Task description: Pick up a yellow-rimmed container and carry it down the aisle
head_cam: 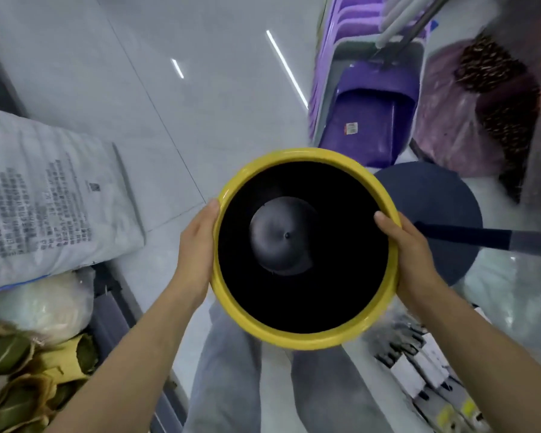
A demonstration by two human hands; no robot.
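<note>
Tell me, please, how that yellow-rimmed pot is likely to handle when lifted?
The yellow-rimmed pot looks rigid: its rim stays round between the left hand and right hand. The glossy rim may be slippery. It seems empty, so probably fairly light.

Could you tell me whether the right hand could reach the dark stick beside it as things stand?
Probably not at once: the right hand grips the yellow bucket, though the dark stick lies just beside it.

Pale tiled floor (200, 89) under a printed white sack (44, 198) and purple dustpans (369, 120).
</note>
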